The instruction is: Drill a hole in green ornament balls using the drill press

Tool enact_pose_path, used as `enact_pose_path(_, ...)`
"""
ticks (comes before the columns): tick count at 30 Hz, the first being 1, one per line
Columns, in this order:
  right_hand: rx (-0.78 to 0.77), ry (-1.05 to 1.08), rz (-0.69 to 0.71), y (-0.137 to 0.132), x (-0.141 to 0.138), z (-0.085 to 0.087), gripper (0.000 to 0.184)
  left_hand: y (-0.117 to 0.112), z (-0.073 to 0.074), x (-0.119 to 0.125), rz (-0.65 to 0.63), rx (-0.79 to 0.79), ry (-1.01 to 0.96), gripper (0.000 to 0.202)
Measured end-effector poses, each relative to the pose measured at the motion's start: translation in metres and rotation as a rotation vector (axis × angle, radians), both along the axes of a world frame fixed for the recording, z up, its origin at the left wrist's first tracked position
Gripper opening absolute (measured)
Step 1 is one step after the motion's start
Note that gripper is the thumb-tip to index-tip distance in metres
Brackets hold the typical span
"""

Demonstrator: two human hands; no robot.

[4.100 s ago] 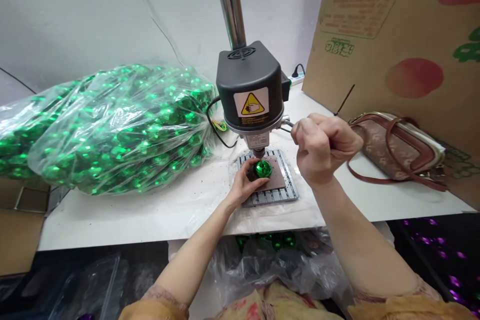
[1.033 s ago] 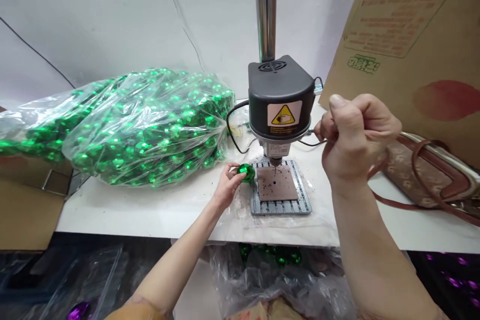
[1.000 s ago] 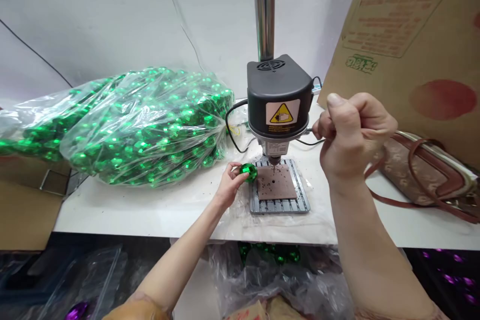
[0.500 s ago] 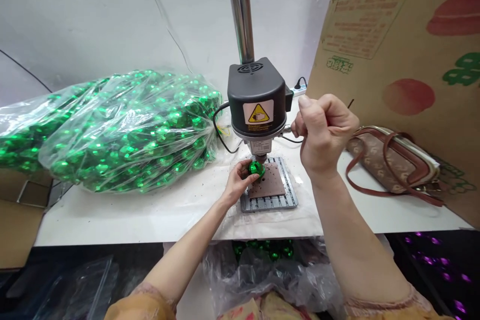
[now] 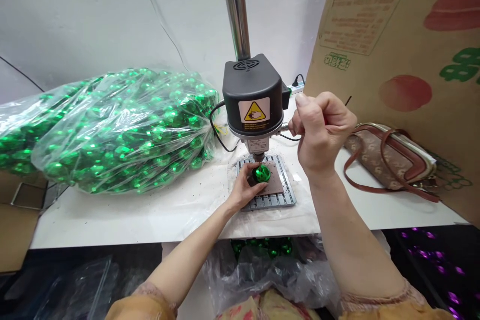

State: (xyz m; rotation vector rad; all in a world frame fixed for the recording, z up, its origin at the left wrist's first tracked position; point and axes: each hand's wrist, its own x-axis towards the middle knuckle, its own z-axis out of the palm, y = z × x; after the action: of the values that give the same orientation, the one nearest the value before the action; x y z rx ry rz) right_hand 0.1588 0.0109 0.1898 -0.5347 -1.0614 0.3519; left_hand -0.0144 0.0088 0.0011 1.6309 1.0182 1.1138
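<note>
Under the chuck of a small black drill press (image 5: 254, 95) is a shiny green faceted ball (image 5: 263, 173). My left hand (image 5: 246, 187) has its thumb and fingers curved around the ball's left side, holding it on the brown board (image 5: 275, 182). That board lies on a grey slotted base plate (image 5: 288, 199), with dark specks scattered about. My right hand (image 5: 324, 132) is closed in a fist around the lever (image 5: 285, 128) at the side of the drill head; most of the lever is hidden by the fingers.
Left on the white table (image 5: 123, 220) lies a big clear bag of green balls (image 5: 150, 135). A brown handbag (image 5: 390, 157) and a tall carton (image 5: 360, 70) stand at right. Below the front edge are plastic film (image 5: 262, 270) with green balls and purple balls (image 5: 435, 255).
My left hand has shifted the green ball slightly right, onto the board beneath the chuck. My right hand keeps its hold on the lever. The view has moved slightly.
</note>
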Motion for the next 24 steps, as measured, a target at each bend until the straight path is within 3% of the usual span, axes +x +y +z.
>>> enact_pose_path(11,0.007,-0.007,-0.021,-0.005,-0.001,-0.004,0.046,-0.004,0.003,0.005,0.026,-0.033,-0.012,0.054)
enact_pose_path(24,0.254,0.002,-0.014,-0.005,-0.003,-0.034,0.047,-0.004,0.000,0.006,0.032,-0.015,0.007,0.053)
